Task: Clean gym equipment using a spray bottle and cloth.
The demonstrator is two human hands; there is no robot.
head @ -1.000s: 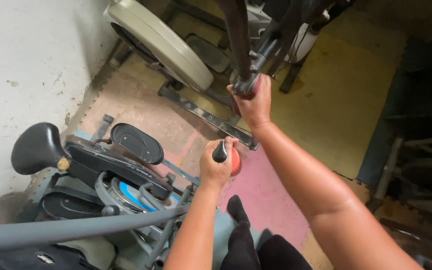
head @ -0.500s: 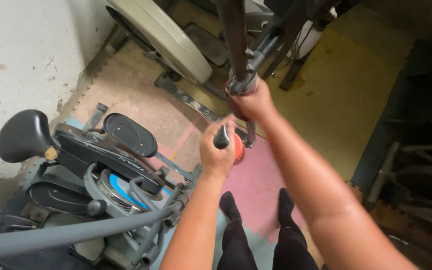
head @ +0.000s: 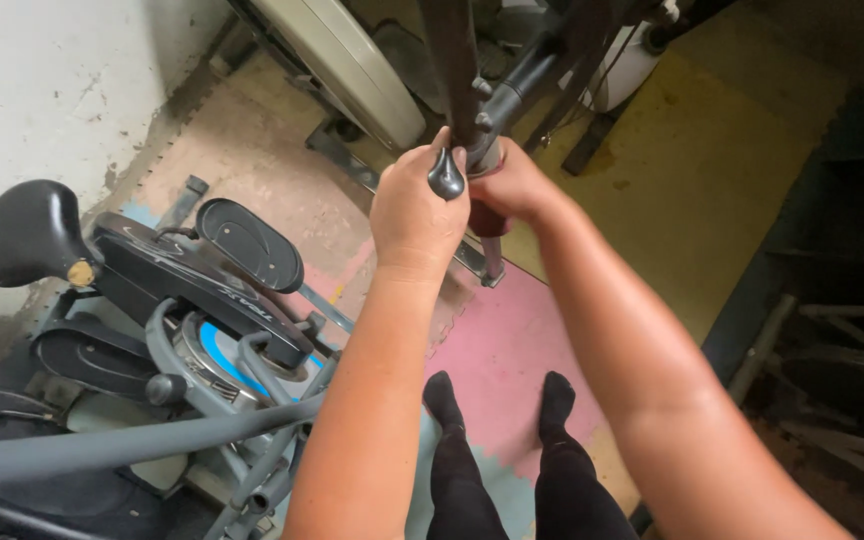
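My left hand (head: 414, 215) is closed around a tool with a dark handle end (head: 446, 176) that sticks up between thumb and fingers; a bit of its red grip (head: 484, 220) shows beside the hand. My right hand (head: 512, 185) grips the grey and dark upright bar (head: 497, 105) of an exercise machine, just right of my left hand. The two hands touch at the bar. The tool's working tip is hidden behind my left hand.
An elliptical trainer (head: 182, 300) with black pedals, a black knob handle (head: 27, 230) and a grey bar (head: 122, 445) stands at the left. A cream flywheel cover (head: 347, 60) lies behind. Pink, yellow and tan foam mats (head: 512, 340) cover the floor. My black-socked feet (head: 497, 400) stand below.
My left hand rose with the tool from beside the red grip up to the bar and now meets my right hand. The view shifted closer and slightly downward.
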